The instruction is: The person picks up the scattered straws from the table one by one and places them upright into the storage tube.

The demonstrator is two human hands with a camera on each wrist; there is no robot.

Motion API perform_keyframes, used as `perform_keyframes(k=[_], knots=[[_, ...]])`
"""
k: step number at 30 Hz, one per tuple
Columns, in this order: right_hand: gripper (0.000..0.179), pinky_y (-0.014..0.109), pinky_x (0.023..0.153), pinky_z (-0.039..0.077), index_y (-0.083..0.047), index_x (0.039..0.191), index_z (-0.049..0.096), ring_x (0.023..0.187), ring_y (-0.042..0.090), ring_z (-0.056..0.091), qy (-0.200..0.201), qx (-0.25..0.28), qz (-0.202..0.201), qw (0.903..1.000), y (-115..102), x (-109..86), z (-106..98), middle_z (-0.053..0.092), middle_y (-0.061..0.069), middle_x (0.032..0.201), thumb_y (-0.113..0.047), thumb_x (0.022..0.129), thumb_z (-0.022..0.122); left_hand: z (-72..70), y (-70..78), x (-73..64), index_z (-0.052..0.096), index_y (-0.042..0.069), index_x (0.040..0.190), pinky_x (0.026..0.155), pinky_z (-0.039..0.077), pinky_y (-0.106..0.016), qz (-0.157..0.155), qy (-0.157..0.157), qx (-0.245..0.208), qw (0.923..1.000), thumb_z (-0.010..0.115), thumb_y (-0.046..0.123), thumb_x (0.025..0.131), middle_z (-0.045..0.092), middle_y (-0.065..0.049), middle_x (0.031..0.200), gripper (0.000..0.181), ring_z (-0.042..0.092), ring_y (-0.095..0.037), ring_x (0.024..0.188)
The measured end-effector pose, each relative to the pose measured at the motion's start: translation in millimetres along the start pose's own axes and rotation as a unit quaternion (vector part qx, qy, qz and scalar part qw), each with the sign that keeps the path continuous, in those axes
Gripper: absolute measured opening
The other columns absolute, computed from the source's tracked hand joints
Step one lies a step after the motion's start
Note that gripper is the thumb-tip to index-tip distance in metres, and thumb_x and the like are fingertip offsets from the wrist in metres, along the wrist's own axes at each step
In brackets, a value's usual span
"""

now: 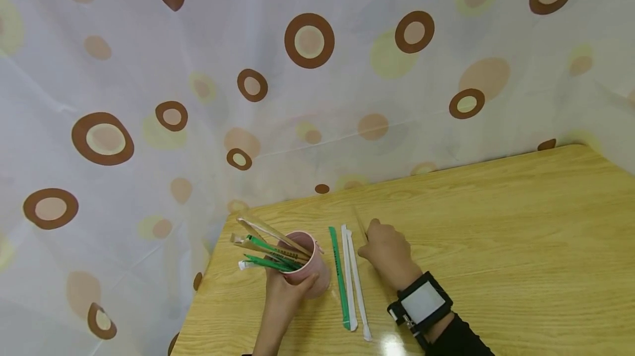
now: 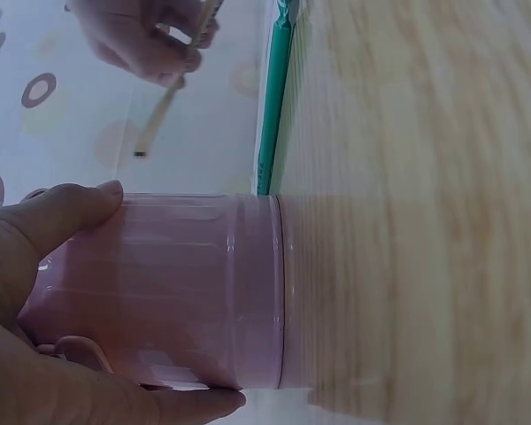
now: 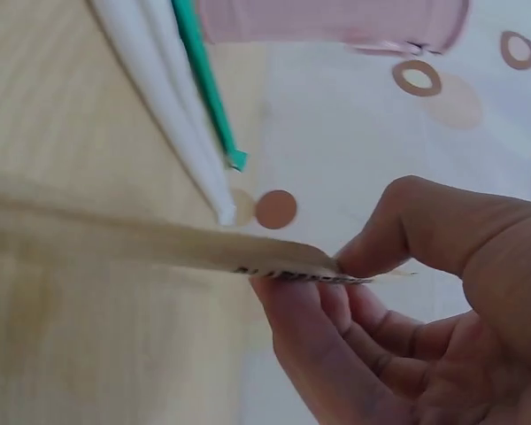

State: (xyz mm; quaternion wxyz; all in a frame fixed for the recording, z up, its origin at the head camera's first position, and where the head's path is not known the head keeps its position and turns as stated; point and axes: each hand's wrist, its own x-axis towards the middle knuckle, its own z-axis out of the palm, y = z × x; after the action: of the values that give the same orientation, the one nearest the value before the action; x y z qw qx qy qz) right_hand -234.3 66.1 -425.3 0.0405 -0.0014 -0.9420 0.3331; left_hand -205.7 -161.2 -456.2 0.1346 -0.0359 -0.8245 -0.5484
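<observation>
My left hand (image 1: 285,290) grips a pink cup (image 1: 317,281), its thumb and fingers around the side. In the left wrist view the cup (image 2: 177,283) stands on the wooden table. Several straws in green, brown and white paper wrappers (image 1: 278,254) lean out of its mouth toward the left. My right hand (image 1: 392,251) pinches a brown paper-wrapped straw (image 3: 203,250) between thumb and fingers, right of the cup; dark print shows on the wrapper. Between cup and right hand lie a green-wrapped straw (image 1: 339,276) and two white-wrapped straws (image 1: 356,284), roughly side by side.
The wood-grain table (image 1: 521,246) stretches far to the right. A white curtain (image 1: 347,86) with brown and yellow rings hangs behind it and along the left edge. A black device with a pale face (image 1: 423,302) is strapped to my right wrist.
</observation>
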Motion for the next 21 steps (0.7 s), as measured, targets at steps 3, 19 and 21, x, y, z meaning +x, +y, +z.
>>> perform_keyframes(k=[3, 19, 21], knots=[[0.021, 0.031, 0.042, 0.035, -0.008, 0.084, 0.046, 0.051, 0.020, 0.043, 0.023, 0.029, -0.020, 0.9991, -3, -0.5, -12, 0.046, 0.004, 0.064, -0.015, 0.073, 0.062, -0.1, 0.1, -0.1, 0.027, 0.011, 0.138, 0.100, 0.038, -0.036, -0.002, 0.002, -0.003, 1.0000, 0.085, 0.019, 0.062, 0.045, -0.012, 0.131, 0.096, 0.046, -0.022, 0.120], [0.024, 0.027, 0.060, 0.051, -0.012, 0.101, 0.054, 0.072, 0.009, 0.059, 0.250, 0.161, -0.200, 0.9336, -16, -6.6, -63, 0.058, -0.001, 0.081, -0.009, 0.077, 0.059, -0.7, 2.9, -1.3, 0.030, 0.014, 0.137, 0.100, 0.038, -0.035, -0.002, -0.001, -0.017, 0.9999, 0.085, 0.019, 0.061, 0.047, -0.010, 0.129, 0.094, 0.047, -0.020, 0.119], [0.025, 0.026, 0.062, 0.052, -0.012, 0.101, 0.054, 0.073, 0.008, 0.058, 0.254, 0.169, -0.205, 0.9298, -18, -7.7, -66, 0.058, -0.002, 0.082, -0.007, 0.077, 0.058, -0.3, 2.8, -1.1, 0.029, 0.014, 0.138, 0.100, 0.037, -0.035, -0.003, -0.001, -0.020, 0.9998, 0.085, 0.018, 0.061, 0.046, -0.010, 0.130, 0.095, 0.047, -0.021, 0.119]])
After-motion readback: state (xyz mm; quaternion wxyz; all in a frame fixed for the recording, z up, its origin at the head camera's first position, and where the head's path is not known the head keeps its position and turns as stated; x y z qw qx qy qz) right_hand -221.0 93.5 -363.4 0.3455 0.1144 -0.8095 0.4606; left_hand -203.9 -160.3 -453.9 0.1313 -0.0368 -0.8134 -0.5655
